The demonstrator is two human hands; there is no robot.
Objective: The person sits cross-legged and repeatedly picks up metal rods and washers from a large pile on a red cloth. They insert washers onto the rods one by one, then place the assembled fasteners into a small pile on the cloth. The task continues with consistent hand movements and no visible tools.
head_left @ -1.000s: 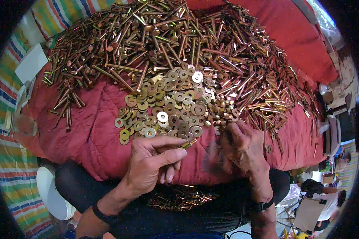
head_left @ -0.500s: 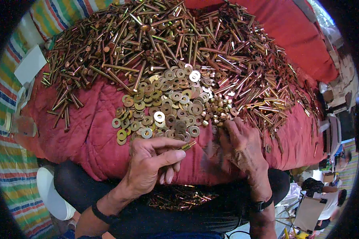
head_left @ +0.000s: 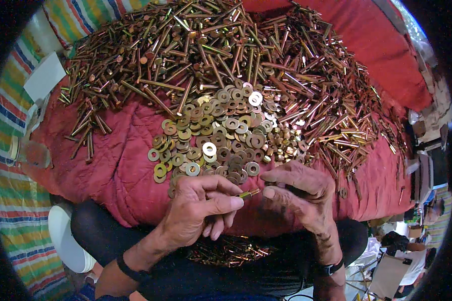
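Observation:
My left hand is closed, pinching a thin brass-coloured bolt between thumb and forefinger. Its threaded end points right. Facing that end, my right hand has thumb and forefinger slightly apart, and I make out nothing between them. Its other fingers are curled and partly hidden. Just beyond both hands lies a heap of flat metal washers. Small brass-coloured nuts sit at the right side of the washers, beyond my right hand.
A large pile of bolts covers the far part of the red quilted cloth. Narrow metal sleeves spread to the right. More metal pieces lie below, between my legs. A white stool stands at left; striped sheeting borders it.
My right hand has lifted from beside the nuts and come left to the bolt's threaded end. My left hand, still pinching the bolt, has shifted slightly right.

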